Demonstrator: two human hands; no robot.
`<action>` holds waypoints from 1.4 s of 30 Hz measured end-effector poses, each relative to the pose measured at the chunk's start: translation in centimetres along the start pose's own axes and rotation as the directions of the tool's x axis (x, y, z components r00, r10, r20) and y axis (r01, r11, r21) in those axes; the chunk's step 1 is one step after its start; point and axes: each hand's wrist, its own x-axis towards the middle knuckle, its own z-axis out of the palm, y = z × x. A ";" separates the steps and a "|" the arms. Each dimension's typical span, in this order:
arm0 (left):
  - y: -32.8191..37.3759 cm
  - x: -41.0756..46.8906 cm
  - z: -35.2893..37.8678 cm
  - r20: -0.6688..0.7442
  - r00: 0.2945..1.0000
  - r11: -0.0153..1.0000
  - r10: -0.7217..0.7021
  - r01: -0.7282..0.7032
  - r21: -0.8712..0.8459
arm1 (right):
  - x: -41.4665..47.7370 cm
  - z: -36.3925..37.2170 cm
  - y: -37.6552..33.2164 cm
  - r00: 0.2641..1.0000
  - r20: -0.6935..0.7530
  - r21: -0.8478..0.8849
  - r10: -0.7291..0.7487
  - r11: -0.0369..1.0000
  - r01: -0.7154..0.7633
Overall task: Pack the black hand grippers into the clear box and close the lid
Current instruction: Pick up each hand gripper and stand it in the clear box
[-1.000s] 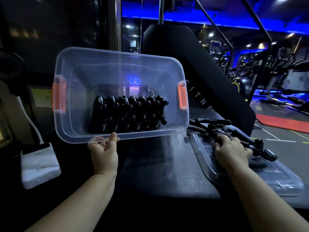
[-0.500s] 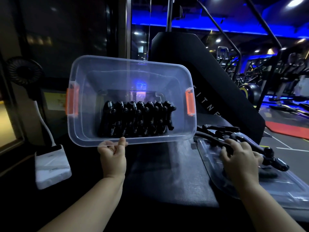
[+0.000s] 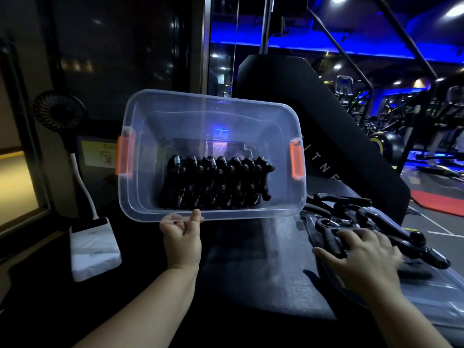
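The clear box (image 3: 200, 116) with orange latches is tipped up so that its open side faces me. A row of several black hand grippers (image 3: 216, 184) lies packed against its lower wall. My left hand (image 3: 182, 237) grips the box's near rim, thumb up on the edge and fingers curled beneath. To the right, the clear lid (image 3: 426, 297) lies flat on the dark surface with a few loose hand grippers (image 3: 376, 222) on it. My right hand (image 3: 364, 257) rests on those grippers with its fingers spread.
A white block (image 3: 94, 247) with a cable sits at the left, below a small black fan (image 3: 59, 115). A tall black machine housing (image 3: 313, 109) rises behind the box. Everything rests on a dark mat (image 3: 251, 285).
My right hand has loosened from a curled hold to spread fingers over the loose grippers. The box stays tipped up in my left hand.
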 end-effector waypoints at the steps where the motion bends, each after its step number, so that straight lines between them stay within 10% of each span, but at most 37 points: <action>1: 0.0 0.0 0.0 0.002 1.000 1.000 0.002 -0.002 0.000 | 0.0 -0.2 -0.1 0.998 0.059 -0.020 0.023 1.000 -0.022; 13: 0.2 -0.3 0.1 0.003 1.000 1.000 -0.006 0.006 -0.008 | 0.0 0.0 0.0 0.998 0.042 0.053 -0.045 0.998 0.043; 24: 0.0 -0.2 0.1 -0.003 1.000 1.000 -0.017 0.017 -0.022 | -1.5 -0.8 -0.7 0.890 -0.422 0.228 -0.171 0.930 0.287; 34: 0.0 -0.1 0.0 0.001 1.000 1.000 -0.004 0.004 -0.005 | -0.7 -3.9 -2.0 0.961 -0.238 0.665 0.140 0.744 0.057; 42: 0.0 -0.1 0.0 -0.003 1.000 1.000 -0.013 0.013 -0.008 | -0.7 -4.8 -3.7 0.998 0.056 0.691 0.002 0.721 -0.040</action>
